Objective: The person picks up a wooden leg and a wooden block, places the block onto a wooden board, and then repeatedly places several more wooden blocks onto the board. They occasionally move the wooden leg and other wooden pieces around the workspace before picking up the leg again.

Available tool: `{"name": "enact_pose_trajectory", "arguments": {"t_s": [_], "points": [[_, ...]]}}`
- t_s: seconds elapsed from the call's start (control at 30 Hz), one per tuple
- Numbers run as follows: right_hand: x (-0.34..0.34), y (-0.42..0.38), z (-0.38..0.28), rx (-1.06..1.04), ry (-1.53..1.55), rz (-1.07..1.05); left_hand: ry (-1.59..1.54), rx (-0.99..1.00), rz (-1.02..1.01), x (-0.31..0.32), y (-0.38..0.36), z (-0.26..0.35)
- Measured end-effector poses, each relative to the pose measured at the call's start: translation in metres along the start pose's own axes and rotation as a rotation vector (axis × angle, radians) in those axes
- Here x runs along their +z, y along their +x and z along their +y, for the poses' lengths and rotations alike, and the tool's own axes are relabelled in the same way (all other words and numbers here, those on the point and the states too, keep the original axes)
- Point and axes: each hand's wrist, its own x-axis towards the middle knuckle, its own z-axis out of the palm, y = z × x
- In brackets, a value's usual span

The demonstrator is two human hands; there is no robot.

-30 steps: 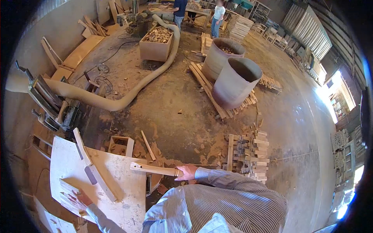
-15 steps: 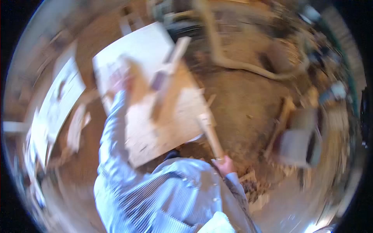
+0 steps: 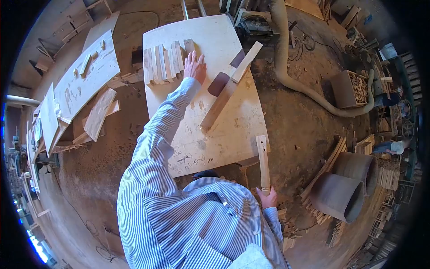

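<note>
My left hand [image 3: 195,67] reaches over the work table [image 3: 224,148], fingers stretched out and slightly spread. Its fingertips are right at the right end of a row of short wooden blocks [image 3: 163,62] laid side by side. Down at my right side, my right hand [image 3: 268,197] is closed round the lower end of a wooden bar [image 3: 263,161], which points up past the table's near edge and has small holes near its top. A longer wooden strip [image 3: 221,103] lies diagonally across the table, beside a dark brown pad [image 3: 218,84].
Left of the table stands another board-topped table [image 3: 89,80] with small wood pieces. A thick hose [image 3: 286,76] runs over the floor to the right, near a box of offcuts [image 3: 351,89]. Two large drums [image 3: 336,193] lie lower right. A person [image 3: 396,147] is far right.
My view has swung, so the table sits farther right, and the blur has gone. My left hand now reaches to the blocks' right end. My right hand still grips the wooden bar.
</note>
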Motion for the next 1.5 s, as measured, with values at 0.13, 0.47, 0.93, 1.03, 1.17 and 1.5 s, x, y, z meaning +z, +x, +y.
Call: {"name": "enact_pose_trajectory", "arguments": {"t_s": [0.13,0.47,0.93,1.03,1.17,1.5], "points": [[0.006,0.002,0.009,0.006,-0.027,0.031,0.028,-0.26,-0.039,0.031,0.031,-0.003],[-0.006,-0.001,-0.011,0.063,-0.015,-0.011,-0.628,-0.012,-0.079,0.027,0.04,0.057],[0.008,-0.003,0.013,0.02,0.02,0.031,-0.587,0.051,-0.026,0.13,0.064,0.037],[-0.01,-0.01,-0.005,0.075,0.036,0.023,-0.515,0.066,-0.018,0.147,0.081,0.025],[-0.003,0.001,0.01,0.051,-0.063,-0.062,-0.513,0.19,-0.107,0.121,0.093,0.052],[-0.019,-0.002,-0.002,0.07,0.008,-0.199,-0.355,0.145,-0.119,0.12,0.093,0.066]]}}
